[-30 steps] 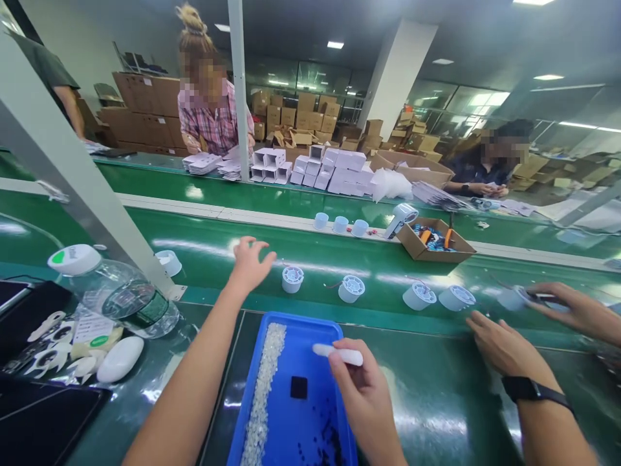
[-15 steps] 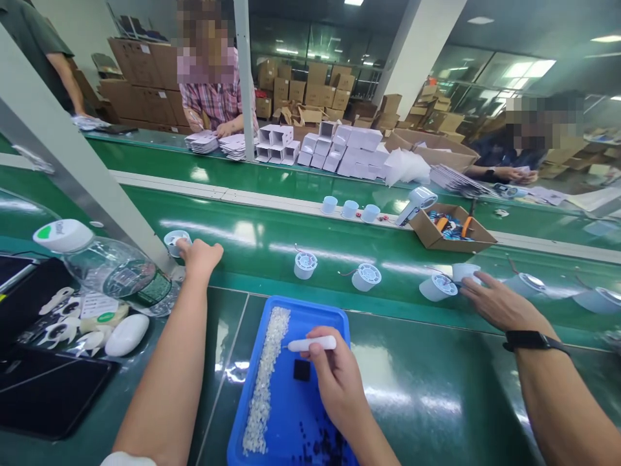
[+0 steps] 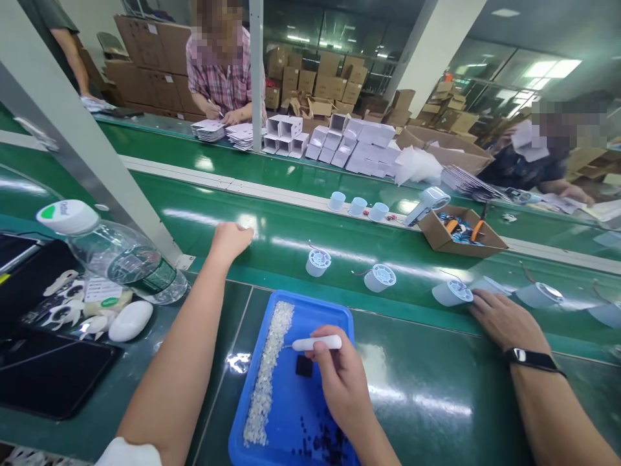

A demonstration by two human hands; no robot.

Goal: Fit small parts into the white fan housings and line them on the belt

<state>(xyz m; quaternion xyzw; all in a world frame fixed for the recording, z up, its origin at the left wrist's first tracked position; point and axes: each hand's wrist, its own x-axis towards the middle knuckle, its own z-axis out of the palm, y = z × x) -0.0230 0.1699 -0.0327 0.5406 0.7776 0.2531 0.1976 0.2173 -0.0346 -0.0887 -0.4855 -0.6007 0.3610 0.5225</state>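
My right hand (image 3: 342,375) is closed around a white pen-shaped tool (image 3: 317,343). Its thin tip points left, above the blue tray (image 3: 352,321). Small white pieces (image 3: 266,378) line the tray's left side, and small black pieces (image 3: 330,440) are scattered near its front. A black square block (image 3: 304,366) lies beside my right hand. My left hand (image 3: 231,241) is over the green belt, thumb side pointing right. The back of the hand hides its fingers. Nearest to it on the belt stands a pale blue round fan-like part (image 3: 319,262) with a thin wire.
A co-worker's hand (image 3: 507,317) with a wristband touches a pale blue cup (image 3: 490,285) at right. More such parts (image 3: 381,278) stand along the belt. A water bottle (image 3: 136,259) and slanted metal post (image 3: 101,149) are at left. Beyond are a parts box (image 3: 458,236) and white cartons (image 3: 359,145).
My left hand has moved right, away from the pale blue cup it was touching, which no longer shows. The co-worker's cup has tipped over. My right hand still holds the tool over the tray.
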